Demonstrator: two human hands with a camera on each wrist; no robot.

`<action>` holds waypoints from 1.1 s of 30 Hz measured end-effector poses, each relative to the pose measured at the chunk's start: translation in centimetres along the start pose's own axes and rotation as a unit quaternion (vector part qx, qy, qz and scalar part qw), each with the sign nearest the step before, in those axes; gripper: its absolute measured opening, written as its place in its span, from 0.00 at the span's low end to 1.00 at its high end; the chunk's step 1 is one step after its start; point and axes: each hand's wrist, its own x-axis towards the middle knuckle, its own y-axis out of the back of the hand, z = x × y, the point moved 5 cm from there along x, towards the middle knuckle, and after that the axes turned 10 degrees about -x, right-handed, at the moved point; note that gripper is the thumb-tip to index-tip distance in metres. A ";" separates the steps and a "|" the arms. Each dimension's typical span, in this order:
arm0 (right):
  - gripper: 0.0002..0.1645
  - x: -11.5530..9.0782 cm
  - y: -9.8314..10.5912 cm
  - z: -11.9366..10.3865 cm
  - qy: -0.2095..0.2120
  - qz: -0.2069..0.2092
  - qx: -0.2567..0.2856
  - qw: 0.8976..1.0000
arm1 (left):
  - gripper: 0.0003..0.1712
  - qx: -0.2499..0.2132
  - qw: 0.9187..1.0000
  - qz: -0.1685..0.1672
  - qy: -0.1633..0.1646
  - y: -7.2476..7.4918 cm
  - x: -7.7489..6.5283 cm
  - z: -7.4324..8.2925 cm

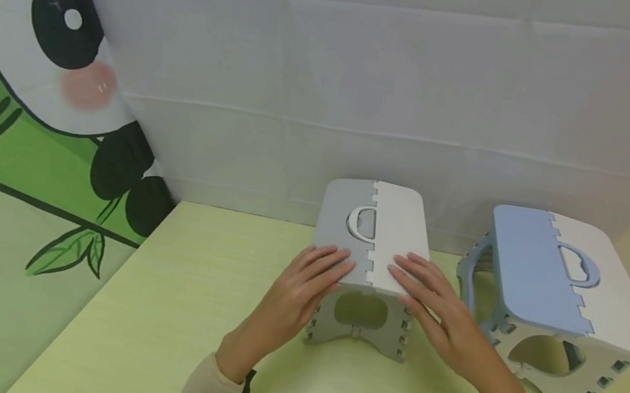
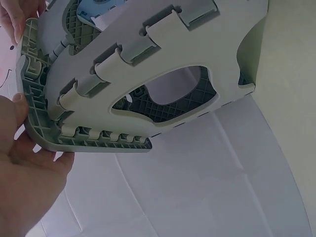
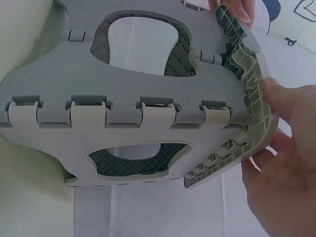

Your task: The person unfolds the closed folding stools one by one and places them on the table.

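Note:
A grey and white folding step stool stands unfolded on the table, its oval carry handle at the middle of the top. My left hand rests on the grey half near the front edge, fingers extended. On the white half lies my right hand, its fingers likewise fairly straight. Both wrist views show the stool's hinged legs and ribbed underside; the left hand and the right hand touch the rim of its top, thumbs at the near edge.
A larger blue and white folding stool stands unfolded to the right. The pale yellow-green table ends at a creased white backdrop. A cartoon-printed cloth hangs along the left side.

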 end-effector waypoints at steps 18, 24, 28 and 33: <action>0.36 -0.1 -0.2 0.4 -0.026 -0.004 -0.026 0.999 | 0.21 0.025 1.000 -0.004 0.013 -0.4 0.0 0.1; 0.26 -0.1 0.0 0.1 -0.001 0.028 -0.038 0.999 | 0.19 0.036 0.999 0.018 0.005 -0.4 0.1 0.5; 0.26 -0.1 0.4 -0.4 0.035 0.083 -0.047 0.995 | 0.20 0.041 0.998 0.040 0.005 -0.4 0.1 0.8; 0.26 -0.3 1.0 -0.6 0.034 0.123 -0.049 0.991 | 0.17 0.047 0.996 0.073 0.018 -0.1 -0.1 1.3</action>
